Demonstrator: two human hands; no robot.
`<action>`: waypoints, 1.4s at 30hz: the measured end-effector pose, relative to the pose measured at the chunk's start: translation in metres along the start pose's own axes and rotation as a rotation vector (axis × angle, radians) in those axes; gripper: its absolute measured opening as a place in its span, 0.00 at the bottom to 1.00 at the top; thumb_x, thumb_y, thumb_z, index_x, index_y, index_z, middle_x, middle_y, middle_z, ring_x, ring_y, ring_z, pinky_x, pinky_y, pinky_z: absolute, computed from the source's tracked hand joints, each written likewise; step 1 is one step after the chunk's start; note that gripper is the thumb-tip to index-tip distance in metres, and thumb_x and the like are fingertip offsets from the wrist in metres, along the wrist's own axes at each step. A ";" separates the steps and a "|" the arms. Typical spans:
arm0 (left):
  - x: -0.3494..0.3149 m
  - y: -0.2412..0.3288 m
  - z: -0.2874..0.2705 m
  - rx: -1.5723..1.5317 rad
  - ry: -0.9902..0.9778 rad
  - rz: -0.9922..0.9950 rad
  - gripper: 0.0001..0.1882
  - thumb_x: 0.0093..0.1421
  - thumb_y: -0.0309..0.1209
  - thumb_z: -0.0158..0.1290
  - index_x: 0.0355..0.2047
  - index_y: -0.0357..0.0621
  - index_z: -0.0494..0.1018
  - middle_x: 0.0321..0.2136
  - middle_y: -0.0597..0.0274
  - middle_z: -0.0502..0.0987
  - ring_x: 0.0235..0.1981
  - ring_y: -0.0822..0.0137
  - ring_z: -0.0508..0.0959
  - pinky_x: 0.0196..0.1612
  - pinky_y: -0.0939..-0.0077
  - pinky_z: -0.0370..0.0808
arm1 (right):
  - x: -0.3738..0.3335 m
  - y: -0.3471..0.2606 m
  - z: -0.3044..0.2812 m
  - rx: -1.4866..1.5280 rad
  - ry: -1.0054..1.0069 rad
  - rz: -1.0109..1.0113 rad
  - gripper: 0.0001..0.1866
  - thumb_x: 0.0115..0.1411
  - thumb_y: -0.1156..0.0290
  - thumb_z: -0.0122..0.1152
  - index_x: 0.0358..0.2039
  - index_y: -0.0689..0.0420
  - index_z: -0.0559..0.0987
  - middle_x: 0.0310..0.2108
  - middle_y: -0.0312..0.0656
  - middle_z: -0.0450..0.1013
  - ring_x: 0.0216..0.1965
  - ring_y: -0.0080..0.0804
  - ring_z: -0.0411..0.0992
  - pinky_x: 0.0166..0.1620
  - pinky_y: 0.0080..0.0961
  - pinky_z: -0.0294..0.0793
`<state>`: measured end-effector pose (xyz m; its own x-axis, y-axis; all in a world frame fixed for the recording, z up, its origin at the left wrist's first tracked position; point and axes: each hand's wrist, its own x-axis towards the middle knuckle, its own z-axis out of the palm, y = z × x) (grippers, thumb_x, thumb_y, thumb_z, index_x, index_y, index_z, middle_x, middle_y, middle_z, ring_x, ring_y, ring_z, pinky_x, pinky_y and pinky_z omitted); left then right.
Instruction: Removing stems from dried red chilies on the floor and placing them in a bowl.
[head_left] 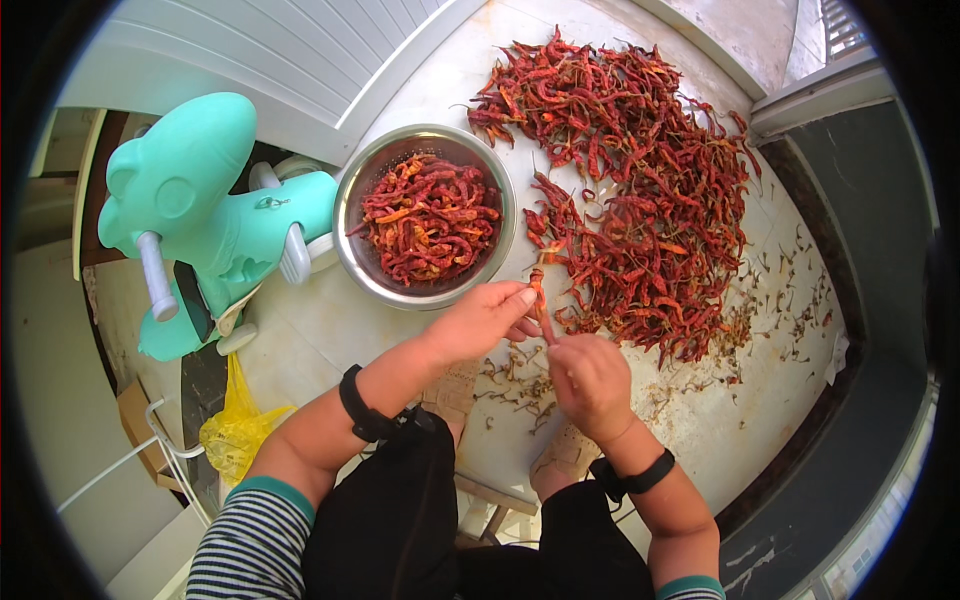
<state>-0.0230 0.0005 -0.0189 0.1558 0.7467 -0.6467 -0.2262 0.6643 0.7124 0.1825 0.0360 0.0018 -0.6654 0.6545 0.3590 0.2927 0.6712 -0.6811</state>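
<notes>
Between my two hands is one dried red chili pepper (539, 300), held roughly upright. My left hand (490, 318) pinches its upper part between thumb and fingers. Closed around the lower end, my right hand (590, 382) hides that tip. Just beyond my left hand stands a perforated steel colander (352, 262) holding many dried chilies (430, 222). A large heap of dried red chilies (640, 210) spreads over the pale floor ahead and to the right, its near edge close to my hands.
Loose chili stems (515, 385) lie near my knees, with more stems (790, 300) right of the heap. A turquoise animal-shaped ride-on toy (200, 200) stands left of the colander, a yellow plastic bag (238, 425) below it. A white panelled door (290, 60) and dark wall (870, 220) border the floor.
</notes>
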 end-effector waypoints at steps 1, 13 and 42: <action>0.001 0.002 -0.002 -0.178 -0.068 -0.035 0.19 0.71 0.34 0.44 0.53 0.31 0.67 0.41 0.56 0.78 0.40 0.68 0.79 0.45 0.71 0.78 | -0.002 -0.003 0.002 -0.013 -0.033 -0.033 0.16 0.44 0.83 0.67 0.35 0.56 0.76 0.32 0.40 0.75 0.31 0.38 0.74 0.34 0.32 0.74; -0.006 0.009 -0.003 -0.283 -0.116 -0.087 0.12 0.69 0.32 0.48 0.46 0.37 0.72 0.34 0.64 0.78 0.36 0.72 0.78 0.44 0.75 0.77 | -0.006 -0.006 0.000 0.158 -0.149 0.071 0.12 0.52 0.76 0.66 0.37 0.56 0.75 0.32 0.41 0.74 0.33 0.39 0.73 0.37 0.32 0.74; -0.008 0.004 0.012 0.026 -0.219 -0.072 0.12 0.69 0.36 0.47 0.41 0.41 0.72 0.26 0.69 0.74 0.22 0.79 0.71 0.23 0.82 0.70 | -0.007 0.014 0.004 0.527 -0.038 0.661 0.10 0.64 0.69 0.61 0.40 0.62 0.77 0.29 0.35 0.70 0.30 0.17 0.68 0.34 0.16 0.69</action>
<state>-0.0134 -0.0023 -0.0078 0.3762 0.6855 -0.6233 -0.1824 0.7144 0.6756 0.1886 0.0397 -0.0125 -0.4951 0.8370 -0.2331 0.2776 -0.1018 -0.9553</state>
